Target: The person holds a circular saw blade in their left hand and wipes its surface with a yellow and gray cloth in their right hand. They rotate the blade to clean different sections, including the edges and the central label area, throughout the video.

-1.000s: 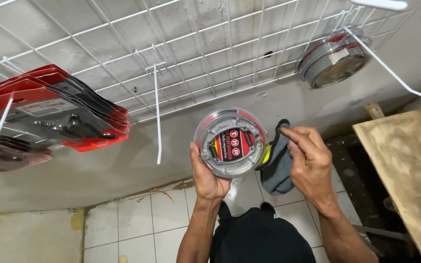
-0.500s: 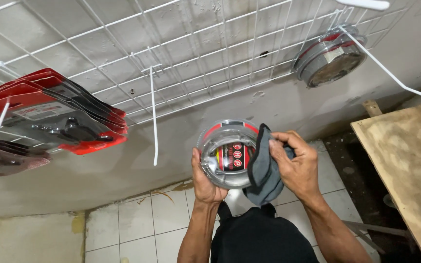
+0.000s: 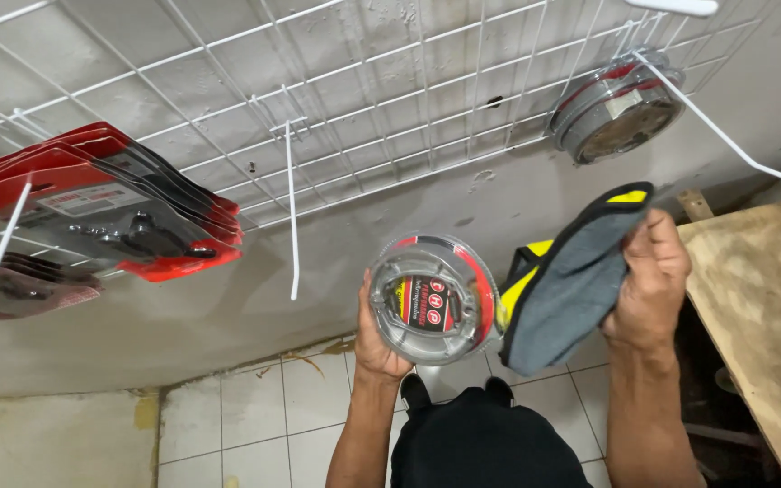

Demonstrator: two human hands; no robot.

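The left hand (image 3: 377, 339) cups a round clear plastic pack (image 3: 433, 298) from below and behind, fingers wrapped around its left rim, the pack's red-and-black label facing the camera. Just right of it, the right hand (image 3: 648, 276) is closed on a grey cloth (image 3: 571, 280) with yellow and black trim, pinching its upper edge so the cloth hangs down and nearly touches the pack's right rim. Above both hands a white wire grid (image 3: 390, 99) covers the wall, with a bare white hook (image 3: 292, 217) just left of the pack. Up right hangs a similar round pack (image 3: 615, 110); far left hang red blister packs (image 3: 110, 203). A wooden board (image 3: 761, 307) lies right of the cloth.
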